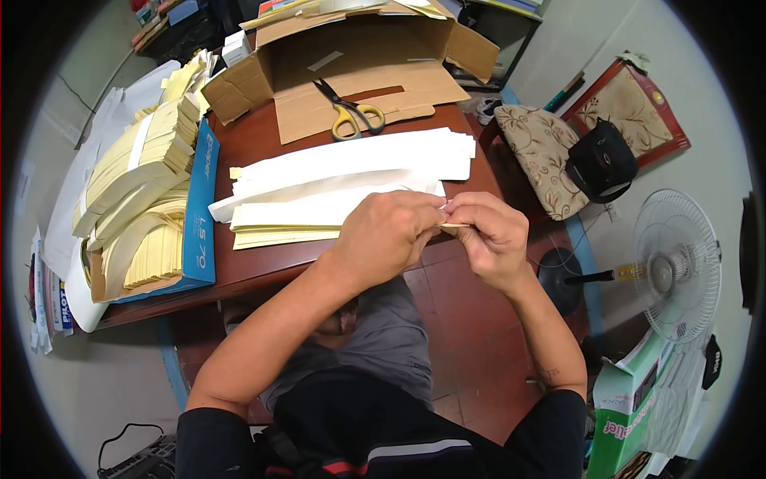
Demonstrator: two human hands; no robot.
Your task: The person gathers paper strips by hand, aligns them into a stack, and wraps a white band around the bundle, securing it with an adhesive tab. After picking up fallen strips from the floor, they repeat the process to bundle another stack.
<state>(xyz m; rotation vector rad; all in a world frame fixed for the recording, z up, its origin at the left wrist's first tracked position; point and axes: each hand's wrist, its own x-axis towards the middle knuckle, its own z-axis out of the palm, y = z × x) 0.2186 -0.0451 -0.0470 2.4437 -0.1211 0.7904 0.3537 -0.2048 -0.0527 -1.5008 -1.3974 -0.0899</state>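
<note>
Both hands meet at the right end of a stack of long yellow and white paper strips [295, 223] near the table's front edge. My left hand [391, 231] is closed, its fingertips pinching the end of the strips. Fingers bent, my right hand [491, 235] pinches the same end, where a small yellowish edge shows between thumb and forefinger. Just behind lie more white strips [359, 164]. Scissors with yellow and black handles [347, 112] rest on the cardboard farther back.
An open cardboard box [359, 60] stands at the back of the table [231, 279]. A blue box [203, 207] full of bundled strips [148, 172] is at the left. Right of the table are a chair [535, 152] with a black bag [602, 160] and a fan [674, 267].
</note>
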